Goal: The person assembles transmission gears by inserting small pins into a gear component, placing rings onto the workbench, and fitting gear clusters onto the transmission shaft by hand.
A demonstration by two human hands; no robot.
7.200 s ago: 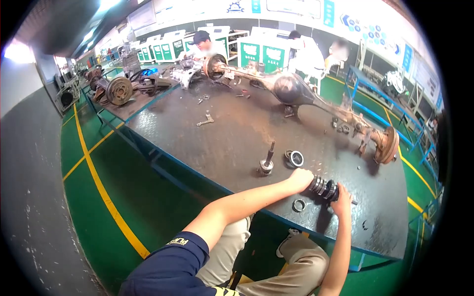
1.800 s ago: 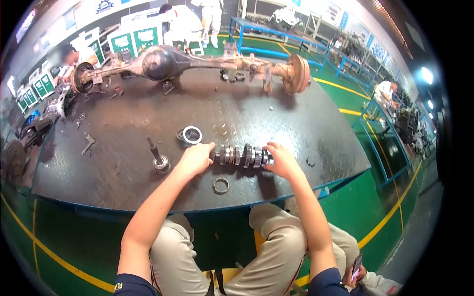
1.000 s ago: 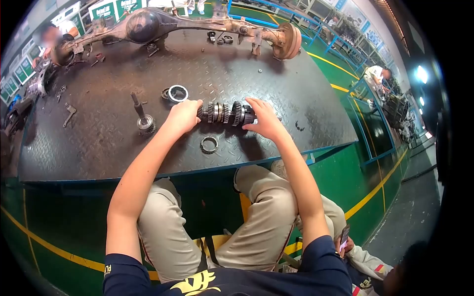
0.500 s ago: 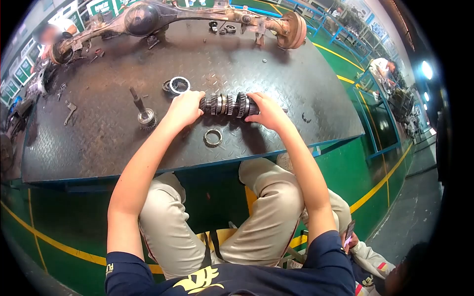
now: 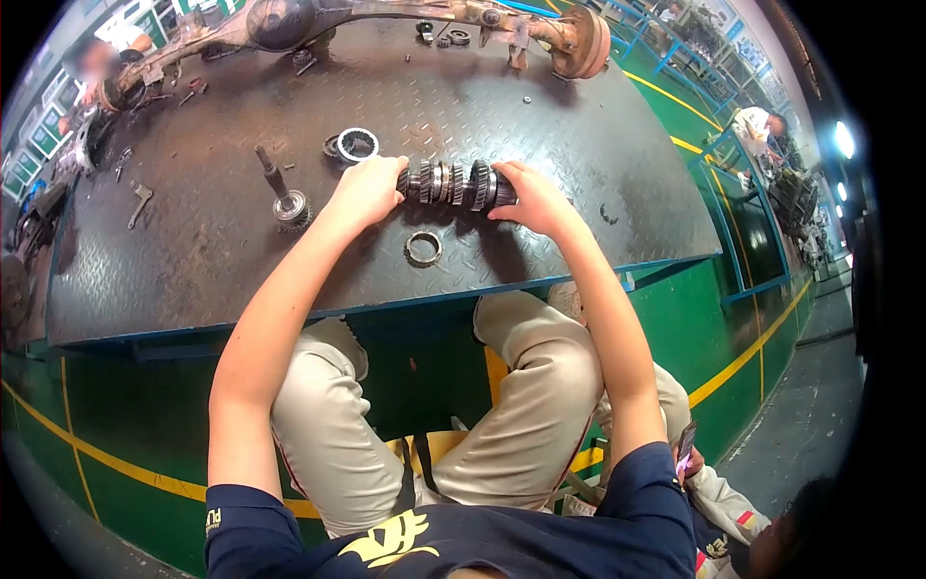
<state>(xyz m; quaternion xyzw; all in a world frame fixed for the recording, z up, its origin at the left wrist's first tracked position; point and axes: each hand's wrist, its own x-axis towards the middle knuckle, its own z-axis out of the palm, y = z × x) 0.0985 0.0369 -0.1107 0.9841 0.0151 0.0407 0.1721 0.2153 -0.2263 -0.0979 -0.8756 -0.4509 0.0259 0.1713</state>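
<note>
A gear shaft (image 5: 442, 183) with several toothed gears lies level across my two hands, at or just above the table. My left hand (image 5: 369, 190) is closed around its left end. Around the right end, beside the largest gear, my right hand (image 5: 533, 201) is closed, with thumb and fingers on opposite sides. Nearer to me a toothed metal ring (image 5: 423, 249) lies flat. A larger ring (image 5: 358, 145) rests just beyond my left hand, partly over a darker one. Left of that hand, a stepped shaft (image 5: 277, 183) stands upright on its gear end.
A rusty axle housing (image 5: 386, 21) spans the far side of the steel table (image 5: 193, 241). Small gears (image 5: 458, 38) lie near it, and a metal fork-like part (image 5: 140, 205) is at the left. A person holding a phone (image 5: 686, 440) sits close at my lower right.
The camera view has shifted slightly. Both hands stay on the gear shaft, and a little more of its dark right section shows beside my right fingers.
</note>
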